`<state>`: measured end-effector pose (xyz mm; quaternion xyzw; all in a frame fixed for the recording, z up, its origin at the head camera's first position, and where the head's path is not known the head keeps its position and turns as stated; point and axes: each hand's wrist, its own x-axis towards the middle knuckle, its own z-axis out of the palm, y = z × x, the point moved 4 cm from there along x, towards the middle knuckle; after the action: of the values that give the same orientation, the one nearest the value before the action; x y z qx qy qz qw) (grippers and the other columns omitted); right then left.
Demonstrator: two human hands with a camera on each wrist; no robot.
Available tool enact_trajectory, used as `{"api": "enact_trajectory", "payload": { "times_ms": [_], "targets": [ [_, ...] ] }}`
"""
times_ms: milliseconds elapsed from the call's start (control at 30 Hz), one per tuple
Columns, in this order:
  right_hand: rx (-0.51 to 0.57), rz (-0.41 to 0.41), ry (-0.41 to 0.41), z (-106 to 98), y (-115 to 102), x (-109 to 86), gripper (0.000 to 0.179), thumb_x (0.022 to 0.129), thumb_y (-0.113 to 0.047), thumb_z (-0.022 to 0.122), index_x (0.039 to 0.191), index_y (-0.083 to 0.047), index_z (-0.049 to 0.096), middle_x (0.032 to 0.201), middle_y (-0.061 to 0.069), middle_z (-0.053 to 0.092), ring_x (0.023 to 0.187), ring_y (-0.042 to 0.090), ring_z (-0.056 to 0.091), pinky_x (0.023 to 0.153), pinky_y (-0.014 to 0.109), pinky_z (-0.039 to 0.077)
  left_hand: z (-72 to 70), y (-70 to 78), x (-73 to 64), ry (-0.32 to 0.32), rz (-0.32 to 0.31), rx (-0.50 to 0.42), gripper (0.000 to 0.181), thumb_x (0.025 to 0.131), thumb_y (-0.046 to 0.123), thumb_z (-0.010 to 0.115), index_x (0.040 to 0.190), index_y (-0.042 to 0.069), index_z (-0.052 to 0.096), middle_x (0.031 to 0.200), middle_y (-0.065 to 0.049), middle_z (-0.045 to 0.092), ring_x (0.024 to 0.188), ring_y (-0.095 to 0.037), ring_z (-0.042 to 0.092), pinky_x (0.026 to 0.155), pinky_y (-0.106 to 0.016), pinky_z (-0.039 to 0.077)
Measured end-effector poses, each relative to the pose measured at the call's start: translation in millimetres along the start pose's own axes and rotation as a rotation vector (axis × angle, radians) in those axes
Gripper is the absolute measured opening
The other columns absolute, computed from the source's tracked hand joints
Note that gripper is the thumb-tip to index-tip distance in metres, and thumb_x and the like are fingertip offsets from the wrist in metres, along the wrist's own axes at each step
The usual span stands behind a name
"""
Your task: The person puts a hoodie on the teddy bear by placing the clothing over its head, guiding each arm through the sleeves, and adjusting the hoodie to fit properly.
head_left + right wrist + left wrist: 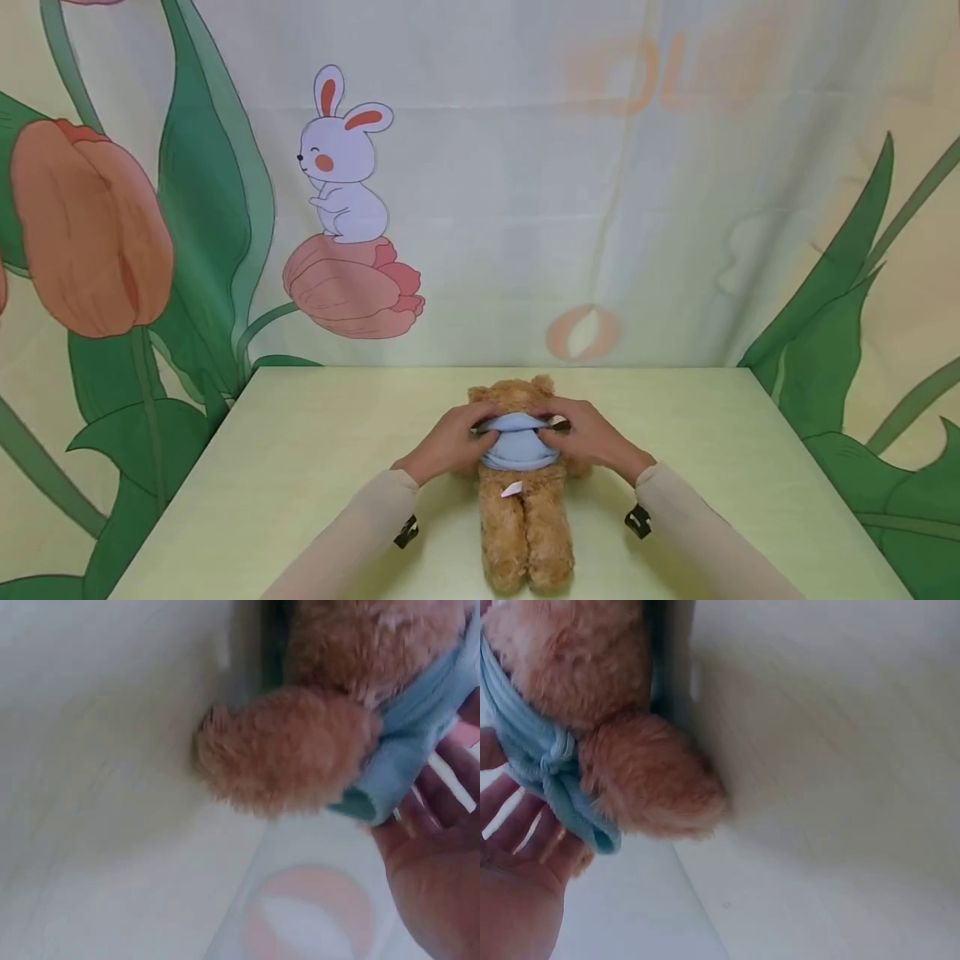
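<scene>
A brown plush teddy bear (504,529) lies lengthwise on the table, its legs toward me and its ears at the far end. A small light blue shirt (519,452) covers its upper body, with a fold across the upper part. My left hand (452,439) pinches the shirt's left side, thumb on the cloth; my right hand (592,433) does the same on the right. In the left wrist view a furry arm (656,776) sticks out beside the bunched blue cloth (551,754). The other arm (289,754) shows in the right wrist view, below the sleeve opening (364,804).
The pale yellow-green table (322,433) ends at a hanging backdrop (487,208) printed with tulips and a white rabbit (345,167). A white tag (512,489) pokes up from the bear's lower body. Black straps (638,522) hang below my forearms.
</scene>
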<state>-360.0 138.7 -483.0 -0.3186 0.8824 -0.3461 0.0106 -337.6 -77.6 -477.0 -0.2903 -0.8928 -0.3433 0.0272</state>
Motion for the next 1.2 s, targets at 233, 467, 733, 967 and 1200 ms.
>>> {"api": "enact_trajectory", "payload": {
  "times_ms": [233,467,733,967,1200],
  "targets": [
    [-0.283,-0.071,0.183,-8.5,-17.9,-14.9,0.028,0.092,-0.022,0.069,0.119,-0.013,0.063,0.113,0.003,0.061,0.103,0.022,0.061,0.086,0.041,0.053,-3.7,11.6,-11.5,0.043,-0.022,-0.012,0.046,0.099,0.039,0.058,0.138,0.016,0.051,0.138,-0.005,0.051,0.126,-0.026,0.05,0.1,-0.045,0.047],
    [-0.302,-0.066,0.213,-7.7,-39.1,-35.5,0.011,0.09,-0.028,0.071,0.095,-0.022,0.064,0.092,-0.007,0.062,0.082,0.011,0.062,0.07,0.027,0.051,-1.2,30.0,-25.8,0.087,0.078,0.196,0.034,0.089,0.035,0.073,0.111,0.014,0.061,0.112,-0.003,0.06,0.103,-0.019,0.057,0.086,-0.036,0.051],
    [-0.394,-0.036,0.144,7.0,-44.4,-44.4,0.027,0.078,-0.035,0.082,0.093,-0.021,0.065,0.093,-0.007,0.062,0.082,0.01,0.058,0.069,0.026,0.049,10.7,28.0,-31.7,0.087,0.092,0.314,0.025,0.085,0.033,0.078,0.099,0.017,0.065,0.102,0.003,0.056,0.099,-0.014,0.056,0.083,-0.031,0.051],
    [-0.538,-0.12,0.136,25.2,-47.7,-46.6,0.023,0.077,-0.025,0.081,0.079,-0.024,0.057,0.077,-0.012,0.057,0.073,0.006,0.045,0.062,0.022,0.042,23.5,29.7,-35.2,0.065,0.162,0.418,0.017,0.084,0.024,0.076,0.082,0.018,0.06,0.09,0.005,0.056,0.083,-0.011,0.048,0.073,-0.029,0.046],
    [-0.551,-0.112,0.139,23.5,-48.5,-50.8,0.019,0.08,-0.035,0.077,0.084,-0.024,0.062,0.083,-0.012,0.06,0.076,0.007,0.049,0.064,0.024,0.043,22.9,27.1,-42.7,0.047,0.114,0.328,0.013,0.088,0.026,0.071,0.092,0.017,0.062,0.096,0.003,0.056,0.087,-0.01,0.049,0.073,-0.026,0.047]
  ]
}}
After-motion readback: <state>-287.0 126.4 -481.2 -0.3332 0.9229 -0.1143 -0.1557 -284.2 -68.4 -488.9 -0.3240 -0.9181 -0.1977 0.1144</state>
